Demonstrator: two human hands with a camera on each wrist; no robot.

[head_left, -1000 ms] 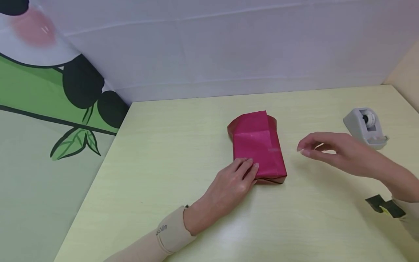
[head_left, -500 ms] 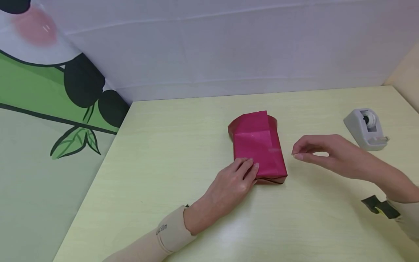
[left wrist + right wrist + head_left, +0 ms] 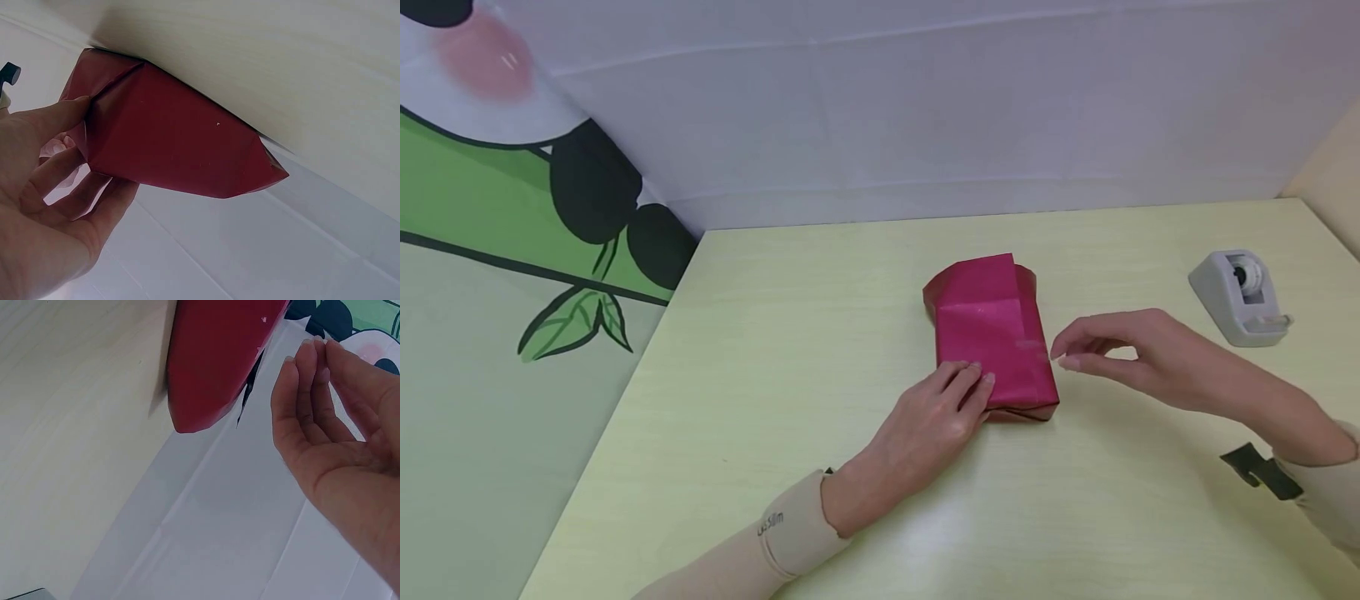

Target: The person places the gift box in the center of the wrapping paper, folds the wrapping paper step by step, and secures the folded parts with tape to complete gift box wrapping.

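Observation:
A box-shaped package [image 3: 992,333] wrapped in shiny dark-red paper lies on the table. My left hand [image 3: 928,429] grips its near left corner, with fingers on top. In the left wrist view the thumb [image 3: 65,115] presses on the folded end flap. Beside the package's right edge, my right hand [image 3: 1138,358] is raised with thumb and fingertips together. They pinch what looks like a tiny piece of clear tape, barely visible at the tips. A short strip of tape [image 3: 1028,343] shows on the package's top near the right edge. At the far end the paper stands loosely folded.
A grey tape dispenser [image 3: 1240,298] with a roll in it stands at the right of the pale wooden table [image 3: 775,350]. White cloth [image 3: 925,108] hangs behind the table, and a green cartoon print [image 3: 482,200] covers the left side.
My right hand has moved left, from near the tape dispenser to the package's right edge, its fingertips still together. My left hand and the package have stayed in place.

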